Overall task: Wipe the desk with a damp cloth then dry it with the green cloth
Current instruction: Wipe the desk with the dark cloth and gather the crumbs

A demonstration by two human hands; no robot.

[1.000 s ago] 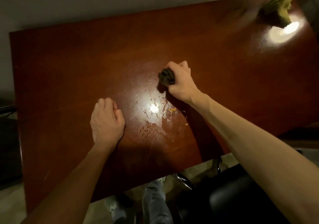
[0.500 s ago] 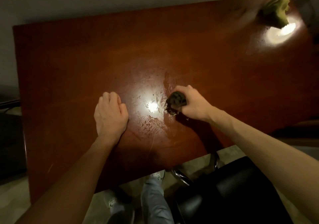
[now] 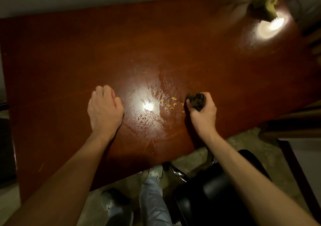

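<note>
Dark wadded damp cloth, gripped in my right hand, pulled nearer; left hand rests loosely curled, empty, on glossy red-brown wooden counter; wet-wiping unfinished.

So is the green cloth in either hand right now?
No, the green cloth lies at the desk's far right corner, while the right hand grips a dark cloth.

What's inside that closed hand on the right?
The right hand is squeezed around a dark cloth bunched on the desk. Part pokes out; the rest is hidden by fingers.
</note>
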